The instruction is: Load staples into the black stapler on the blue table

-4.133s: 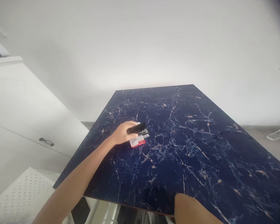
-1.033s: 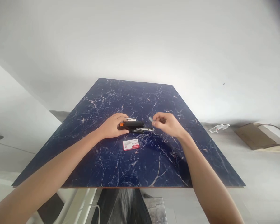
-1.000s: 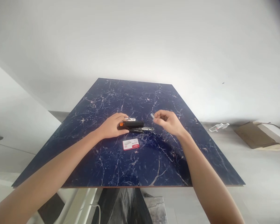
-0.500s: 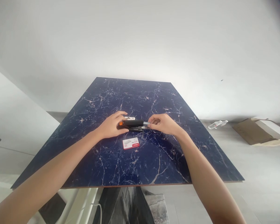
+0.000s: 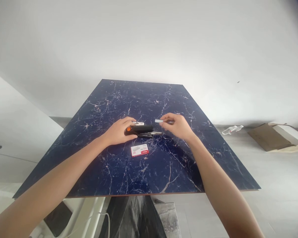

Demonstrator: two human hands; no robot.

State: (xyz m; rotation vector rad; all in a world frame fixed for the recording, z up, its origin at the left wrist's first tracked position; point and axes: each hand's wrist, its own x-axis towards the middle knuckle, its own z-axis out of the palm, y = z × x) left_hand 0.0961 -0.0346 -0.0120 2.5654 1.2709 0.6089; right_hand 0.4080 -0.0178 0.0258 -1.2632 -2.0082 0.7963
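Observation:
A black stapler (image 5: pixel 145 129) with an orange part lies on the dark blue marbled table, its metal tray sticking out at the right end. My left hand (image 5: pixel 121 131) is wrapped round the stapler's left end and holds it. Just up and right of the tray, my right hand (image 5: pixel 176 125) pinches a pale strip of staples (image 5: pixel 159 121) between thumb and fingers, apart from the stapler. A small red and white staple box (image 5: pixel 139 150) lies in front of the stapler. Behind it is another small white card or box (image 5: pixel 139 123), partly hidden.
The blue table (image 5: pixel 141 99) reaches to the white wall. On the floor to the right are a clear plastic bottle (image 5: pixel 232 129) and an open cardboard box (image 5: pixel 273 137). A white cable (image 5: pixel 108 221) hangs below the table's front edge.
My right hand has drawn the strip of staples away from the stapler, up and to the right. My left hand keeps its hold on the stapler.

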